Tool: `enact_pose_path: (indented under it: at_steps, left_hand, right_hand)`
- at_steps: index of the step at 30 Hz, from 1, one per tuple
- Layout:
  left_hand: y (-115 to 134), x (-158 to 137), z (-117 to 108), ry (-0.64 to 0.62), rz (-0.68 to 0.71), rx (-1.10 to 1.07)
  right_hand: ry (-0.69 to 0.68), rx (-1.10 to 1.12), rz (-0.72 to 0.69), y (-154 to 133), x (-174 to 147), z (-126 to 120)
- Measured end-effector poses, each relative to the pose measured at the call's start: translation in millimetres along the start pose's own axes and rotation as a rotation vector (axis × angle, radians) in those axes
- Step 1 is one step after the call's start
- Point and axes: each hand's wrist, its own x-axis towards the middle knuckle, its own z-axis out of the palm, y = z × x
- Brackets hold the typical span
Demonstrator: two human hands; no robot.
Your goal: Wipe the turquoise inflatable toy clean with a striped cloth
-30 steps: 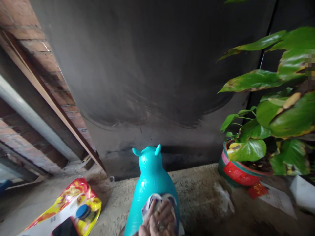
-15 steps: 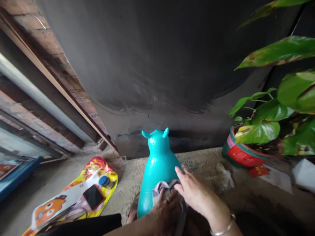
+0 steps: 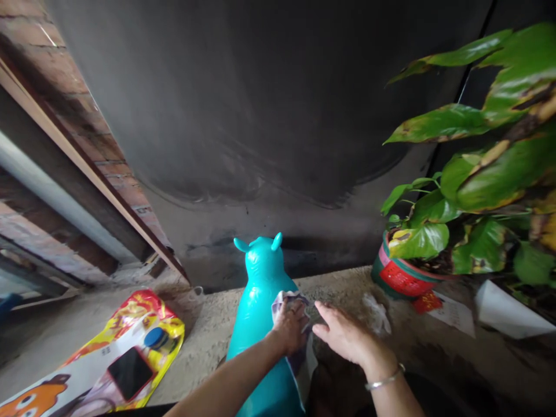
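Teal toy (image 3: 260,301), no legible writing

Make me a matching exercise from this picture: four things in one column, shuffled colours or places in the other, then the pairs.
Things:
1. inflatable animal toy
2. cloth
3. plant pot
4. yellow packet

Descriptions:
a. red and green, far right on the ledge
b. teal, with two small ears
c. lying flat at the lower left
d. pressed on the toy under the left hand

Pairs: 1-b, 2-d, 3-a, 4-c
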Motion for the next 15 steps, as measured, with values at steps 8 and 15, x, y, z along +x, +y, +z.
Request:
enact_pose_path:
  at_steps: [8, 15]
  left_hand:
    - [-17, -130, 62, 0.194, -0.343, 0.104]
    - [-22, -62, 21, 0.386, -0.431, 0.059]
  right_hand:
    - [0.027, 0.037, -0.069, -2, -24, -15]
    - [0.176, -0.064, -0.022, -10, -36, -24]
